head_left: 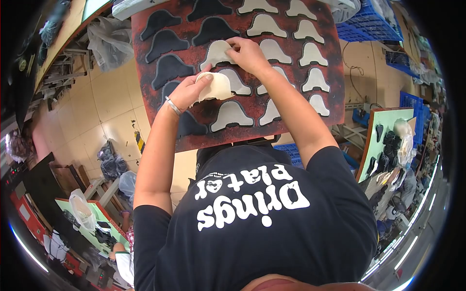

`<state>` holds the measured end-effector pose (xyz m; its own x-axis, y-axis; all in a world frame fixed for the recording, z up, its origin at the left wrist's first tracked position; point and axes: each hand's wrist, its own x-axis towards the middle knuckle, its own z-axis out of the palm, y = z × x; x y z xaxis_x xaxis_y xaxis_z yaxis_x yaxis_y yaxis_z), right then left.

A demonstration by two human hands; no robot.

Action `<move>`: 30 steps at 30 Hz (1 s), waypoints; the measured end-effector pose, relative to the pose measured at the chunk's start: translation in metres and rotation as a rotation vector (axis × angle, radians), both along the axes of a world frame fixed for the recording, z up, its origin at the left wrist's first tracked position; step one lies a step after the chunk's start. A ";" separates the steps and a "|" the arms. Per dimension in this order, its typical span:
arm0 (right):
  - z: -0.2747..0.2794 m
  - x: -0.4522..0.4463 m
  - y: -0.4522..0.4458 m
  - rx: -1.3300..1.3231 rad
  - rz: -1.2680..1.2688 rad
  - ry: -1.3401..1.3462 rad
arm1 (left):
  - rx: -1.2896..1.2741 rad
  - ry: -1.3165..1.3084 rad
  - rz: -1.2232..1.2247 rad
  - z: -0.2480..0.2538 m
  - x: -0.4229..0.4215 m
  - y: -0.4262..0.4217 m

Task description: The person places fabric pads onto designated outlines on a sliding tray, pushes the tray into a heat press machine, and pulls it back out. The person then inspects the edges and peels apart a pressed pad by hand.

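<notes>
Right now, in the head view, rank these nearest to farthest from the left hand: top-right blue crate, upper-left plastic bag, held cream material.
From the left hand:
1. Cream material: in its grip.
2. Plastic bag: upper left.
3. Blue crate: top right.

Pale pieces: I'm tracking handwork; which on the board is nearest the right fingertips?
The pale piece just below the dark pieces, second column from left; only it lies at the right hand's fingertips.

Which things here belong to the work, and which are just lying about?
Job, seemingly: left hand, cream material in it, right hand, pale piece it touches, dark pieces, reddish board.

Lying about, seemingly: blue crate, plastic bag.
</notes>
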<state>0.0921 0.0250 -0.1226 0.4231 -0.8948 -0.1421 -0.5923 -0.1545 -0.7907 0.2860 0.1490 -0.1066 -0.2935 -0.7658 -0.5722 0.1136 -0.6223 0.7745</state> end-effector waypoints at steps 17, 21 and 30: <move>-0.005 -0.003 -0.004 -0.046 -0.042 0.070 | -0.115 -0.070 -0.042 -0.002 0.000 0.002; -0.006 -0.003 -0.005 -0.054 -0.043 0.067 | -0.117 -0.109 -0.060 0.000 -0.001 0.000; -0.008 -0.004 -0.005 -0.058 -0.053 0.056 | -0.094 -0.101 -0.069 -0.002 -0.002 -0.004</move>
<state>0.0880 0.0204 -0.1311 0.3677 -0.9232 -0.1116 -0.6440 -0.1661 -0.7468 0.2838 0.1446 -0.1090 -0.2920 -0.7973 -0.5283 -0.0090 -0.5500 0.8351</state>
